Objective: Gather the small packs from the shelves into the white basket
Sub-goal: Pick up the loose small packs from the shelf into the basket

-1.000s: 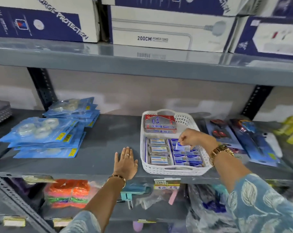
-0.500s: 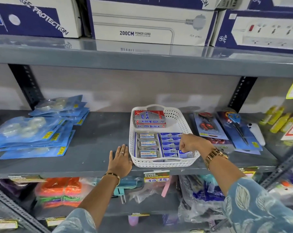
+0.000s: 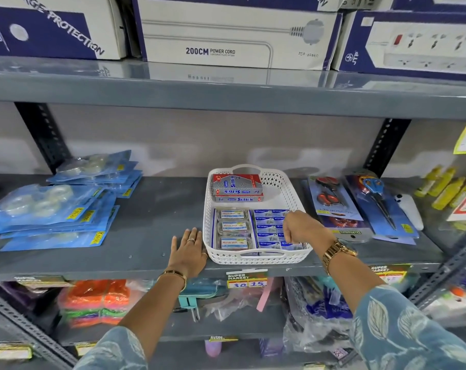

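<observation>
The grey metal shelf (image 3: 151,222) carries stacked blue tape packs (image 3: 53,212) at left, the white basket (image 3: 288,188) mid-front, carded scissors (image 3: 376,198) at right, and the left hand (image 3: 187,252) lying flat beside the basket.

Leaf-print blue sleeves (image 3: 402,327); gold watch (image 3: 337,252) (right wrist), bangle (image 3: 173,275), rings.

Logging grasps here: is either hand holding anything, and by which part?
Left hand lies flat on the shelf, holding nothing. Right hand is curled over the packs in the basket; any hold cannot be told.
</observation>
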A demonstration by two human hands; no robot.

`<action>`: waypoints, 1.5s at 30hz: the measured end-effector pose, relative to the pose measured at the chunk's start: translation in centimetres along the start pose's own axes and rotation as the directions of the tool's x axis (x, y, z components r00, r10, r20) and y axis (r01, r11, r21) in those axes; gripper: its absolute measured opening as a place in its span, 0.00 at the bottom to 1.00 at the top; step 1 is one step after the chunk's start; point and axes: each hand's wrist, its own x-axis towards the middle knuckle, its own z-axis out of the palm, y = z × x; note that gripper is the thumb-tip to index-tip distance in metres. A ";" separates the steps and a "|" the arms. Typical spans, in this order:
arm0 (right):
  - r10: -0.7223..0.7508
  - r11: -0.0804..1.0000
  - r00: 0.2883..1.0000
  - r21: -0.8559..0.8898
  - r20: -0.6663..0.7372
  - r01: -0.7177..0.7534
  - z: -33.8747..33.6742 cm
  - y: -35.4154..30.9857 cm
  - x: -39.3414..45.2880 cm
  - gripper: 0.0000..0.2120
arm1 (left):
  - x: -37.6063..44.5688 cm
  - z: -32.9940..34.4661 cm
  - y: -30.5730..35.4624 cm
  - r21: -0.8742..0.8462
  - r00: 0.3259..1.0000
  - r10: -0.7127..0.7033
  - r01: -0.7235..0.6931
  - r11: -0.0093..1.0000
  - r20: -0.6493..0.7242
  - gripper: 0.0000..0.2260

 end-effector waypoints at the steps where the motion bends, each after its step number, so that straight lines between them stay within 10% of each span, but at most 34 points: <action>1: -0.001 1.000 1.000 -0.011 -0.002 0.001 0.0 -0.1 0.0 0.07 | 0.1 -0.1 -0.1 -0.002 1.000 -0.006 0.006 1.000 0.000 0.25; 15: -0.033 0.983 0.998 -0.182 -0.059 0.022 0.7 -0.5 -0.2 0.11 | 0.7 -3.8 0.1 -0.241 0.952 -0.060 -0.015 0.970 -0.301 0.19; 22: -0.058 0.998 0.989 0.025 0.135 0.055 1.3 -2.0 0.5 0.29 | 1.1 -6.2 3.5 -0.271 0.914 0.104 -0.223 0.937 -0.393 0.20; 31: -0.024 0.992 0.970 -0.113 0.242 0.052 1.1 -1.5 0.3 0.35 | 3.0 -5.7 7.0 -0.171 0.928 0.284 -0.247 0.954 0.243 0.26; 45: -0.007 0.995 0.958 -0.096 0.287 0.036 0.9 -1.5 3.9 0.45 | 6.5 -4.9 7.4 -0.037 0.916 0.257 -0.259 0.965 0.308 0.38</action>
